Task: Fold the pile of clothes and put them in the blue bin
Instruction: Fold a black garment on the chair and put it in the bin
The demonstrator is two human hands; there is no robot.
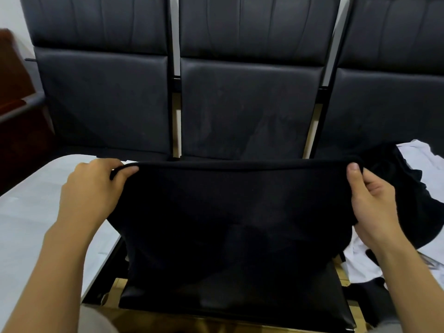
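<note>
A black garment is stretched out in front of me above a black seat. My left hand pinches its upper left corner between thumb and fingers. At the upper right corner my right hand grips the cloth, thumb on top. The top edge runs taut between both hands and the rest hangs down over the seat. To the right lies a pile of clothes, black and white pieces mixed. No blue bin is in view.
A row of black padded chairs stands straight ahead, backs upright. The black seat cushion lies under the garment. A white surface spreads out at the left. A dark wooden piece stands at the far left.
</note>
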